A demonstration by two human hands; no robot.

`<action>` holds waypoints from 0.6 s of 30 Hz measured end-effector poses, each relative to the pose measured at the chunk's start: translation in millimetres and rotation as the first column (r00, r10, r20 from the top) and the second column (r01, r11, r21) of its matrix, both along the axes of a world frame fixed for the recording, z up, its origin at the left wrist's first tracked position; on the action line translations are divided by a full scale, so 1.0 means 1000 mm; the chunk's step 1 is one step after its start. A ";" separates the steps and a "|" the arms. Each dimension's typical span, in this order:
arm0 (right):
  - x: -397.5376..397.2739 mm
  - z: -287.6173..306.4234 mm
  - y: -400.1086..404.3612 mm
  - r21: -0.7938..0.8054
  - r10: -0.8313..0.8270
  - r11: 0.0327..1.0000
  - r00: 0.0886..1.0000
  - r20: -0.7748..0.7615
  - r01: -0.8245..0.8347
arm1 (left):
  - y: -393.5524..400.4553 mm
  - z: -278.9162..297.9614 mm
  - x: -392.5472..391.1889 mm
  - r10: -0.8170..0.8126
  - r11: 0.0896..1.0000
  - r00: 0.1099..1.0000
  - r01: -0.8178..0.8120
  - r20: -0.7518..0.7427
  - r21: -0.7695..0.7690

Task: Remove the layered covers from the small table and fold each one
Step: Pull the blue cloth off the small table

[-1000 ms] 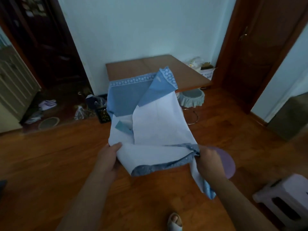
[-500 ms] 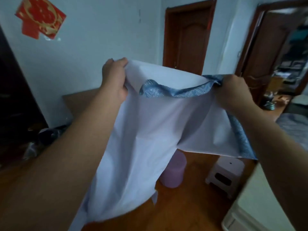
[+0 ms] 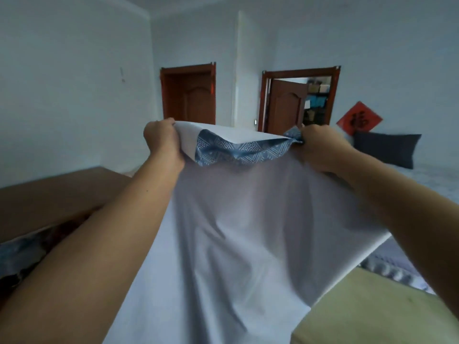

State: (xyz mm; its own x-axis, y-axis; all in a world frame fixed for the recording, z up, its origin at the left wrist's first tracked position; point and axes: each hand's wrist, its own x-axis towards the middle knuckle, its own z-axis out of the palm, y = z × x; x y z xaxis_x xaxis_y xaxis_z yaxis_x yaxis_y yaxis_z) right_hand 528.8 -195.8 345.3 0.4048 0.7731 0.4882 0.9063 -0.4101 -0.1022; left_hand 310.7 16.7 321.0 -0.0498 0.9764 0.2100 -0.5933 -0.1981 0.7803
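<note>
Both arms reach forward and hold a cover (image 3: 248, 232) up in the air, stretched between the two hands. The left hand (image 3: 162, 140) clenches its fingers around the cover's upper left corner, knuckles facing the camera, and the right hand (image 3: 320, 147) grips the upper right corner, where the cloth is bunched inside the curled fingers. Along the top edge between the hands the cover is doubled over, showing a strip of blue patterned border (image 3: 238, 151) against the plain white side that faces the camera. The rest of the cover hangs down from the hands in loose creases toward the near bottom of the view, filling the space between the forearms. To the left, behind the left forearm, lies the brown wooden table (image 3: 57, 192), with some dark blurred things below its near edge that cannot be made out. On the far wall stand a closed wooden door (image 3: 191, 95) and, further right, an open door (image 3: 288, 105). At the far right a red wall decoration (image 3: 359, 121) hangs above a dark pillow (image 3: 387, 148).
</note>
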 end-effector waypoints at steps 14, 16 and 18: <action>0.148 0.036 -0.081 0.089 -0.075 0.993 0.995 -0.059 0.080 | -0.065 0.070 0.172 -0.142 0.982 0.990 0.142 -0.015 0.126; 0.167 0.041 -0.072 0.099 -0.082 0.991 0.993 -0.089 0.090 | -0.054 0.090 0.201 -0.145 0.978 0.986 0.156 -0.080 0.141; 0.193 0.036 -0.064 0.097 -0.102 0.989 0.989 -0.107 0.112 | -0.036 0.096 0.236 -0.174 0.974 0.977 0.189 -0.127 0.123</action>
State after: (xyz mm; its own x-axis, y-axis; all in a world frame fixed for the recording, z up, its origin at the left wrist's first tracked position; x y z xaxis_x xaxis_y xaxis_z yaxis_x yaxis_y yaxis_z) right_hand 721.4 -260.1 381.7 0.5342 0.6704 0.5149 0.8404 -0.4867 -0.2383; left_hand 546.5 -19.7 416.9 0.1575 0.9298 0.3327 -0.5370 -0.2021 0.8190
